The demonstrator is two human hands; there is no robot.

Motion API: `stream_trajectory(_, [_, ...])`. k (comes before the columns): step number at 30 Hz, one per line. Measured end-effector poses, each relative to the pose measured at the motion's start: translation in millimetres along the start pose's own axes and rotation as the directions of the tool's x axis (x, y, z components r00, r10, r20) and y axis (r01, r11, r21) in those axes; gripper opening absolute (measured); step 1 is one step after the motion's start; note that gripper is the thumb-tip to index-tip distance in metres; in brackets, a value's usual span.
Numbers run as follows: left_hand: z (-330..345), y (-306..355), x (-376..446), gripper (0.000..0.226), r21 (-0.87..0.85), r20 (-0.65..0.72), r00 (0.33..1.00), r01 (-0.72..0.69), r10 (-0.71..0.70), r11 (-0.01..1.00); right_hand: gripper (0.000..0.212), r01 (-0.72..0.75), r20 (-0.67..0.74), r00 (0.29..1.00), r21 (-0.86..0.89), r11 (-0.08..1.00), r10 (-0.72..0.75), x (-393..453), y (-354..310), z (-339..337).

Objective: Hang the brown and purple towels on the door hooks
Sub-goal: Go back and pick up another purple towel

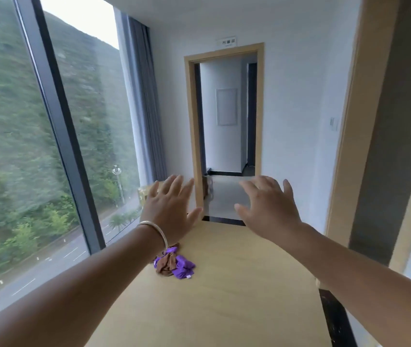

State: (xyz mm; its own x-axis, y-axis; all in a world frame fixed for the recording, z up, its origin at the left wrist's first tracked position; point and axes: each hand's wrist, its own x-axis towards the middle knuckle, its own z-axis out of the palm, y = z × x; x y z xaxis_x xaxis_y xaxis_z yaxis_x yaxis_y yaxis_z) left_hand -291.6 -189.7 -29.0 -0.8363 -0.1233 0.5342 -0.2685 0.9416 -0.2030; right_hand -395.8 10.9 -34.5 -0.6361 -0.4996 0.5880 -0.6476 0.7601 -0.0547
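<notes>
A crumpled heap of cloth lies on the light wooden table (237, 296): the purple towel (183, 265) tangled with the brown towel (164, 265). My left hand (171, 209), a bangle on its wrist, is raised above the table's far end with fingers spread, holding nothing. My right hand (267, 209) is stretched out beside it, also spread and empty. Both hands are beyond and above the towels, not touching them. No door hooks are visible.
An open doorway (224, 121) with a wooden frame faces me past the table, leading to a white corridor. A tall window (36, 146) and a grey curtain (146, 108) fill the left side. A wooden door frame (364, 121) stands at the right.
</notes>
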Motion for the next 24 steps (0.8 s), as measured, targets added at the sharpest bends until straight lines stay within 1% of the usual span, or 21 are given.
stream_trajectory(6, [38,57,69,0.071,-0.061,-0.058,0.993,-0.102,0.098,0.993,0.054,-0.1,-0.005,0.995,-0.084,0.991,0.1,19,74,13])
stream_trajectory(13, [73,94,136,0.071,-0.07,-0.095,0.974,-0.214,0.207,0.974,0.056,-0.155,0.014,0.987,-0.14,0.978,0.159,51,118,31])
stream_trajectory(18, [111,99,191,0.072,-0.078,-0.102,0.965,-0.248,0.24,0.966,0.053,-0.192,0.022,0.98,-0.181,0.965,0.199,91,141,58])
stream_trajectory(24, [154,83,275,0.071,-0.117,-0.121,0.962,-0.258,0.244,0.959,0.054,-0.25,0.007,0.966,-0.219,0.943,0.258,157,167,92])
